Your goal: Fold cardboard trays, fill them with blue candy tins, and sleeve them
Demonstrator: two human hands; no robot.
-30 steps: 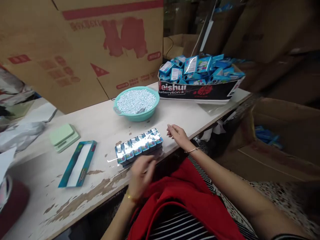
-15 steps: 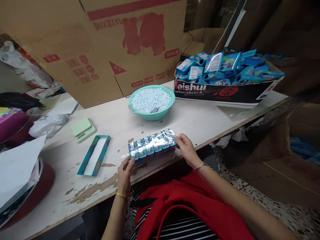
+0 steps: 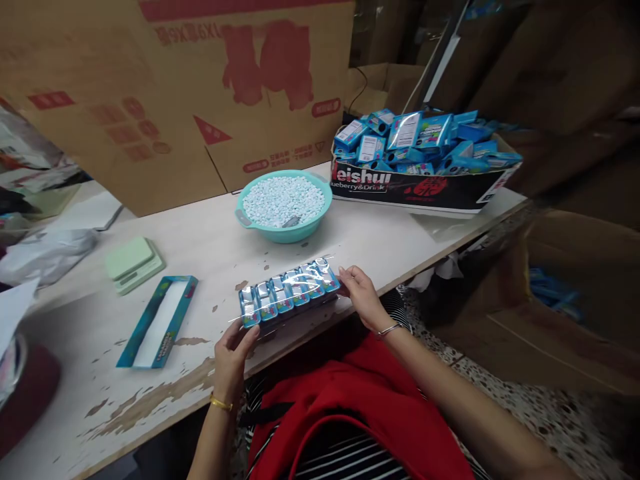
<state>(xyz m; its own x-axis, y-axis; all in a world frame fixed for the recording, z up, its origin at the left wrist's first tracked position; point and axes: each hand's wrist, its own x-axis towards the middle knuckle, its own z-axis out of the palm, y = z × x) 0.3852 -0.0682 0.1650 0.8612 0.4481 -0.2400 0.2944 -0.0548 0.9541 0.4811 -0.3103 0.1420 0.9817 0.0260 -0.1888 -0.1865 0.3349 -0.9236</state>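
A row of several small blue packs under shiny clear film lies near the table's front edge. My left hand grips its near left corner between thumb and fingers. At the right end, my right hand pinches the wrapped row. Left of it rests an open blue tray-like box with a white inside. Behind the row, a turquoise bowl holds many small pale pieces and a grey object.
A pale green scale sits at the left, near a plastic bag. A black carton heaped with blue packs stands at the back right. A large cardboard box rises behind the table.
The view has shifted, so everything appears further left. Both hands still hold the ends of the wrapped row, which has barely moved on the table.
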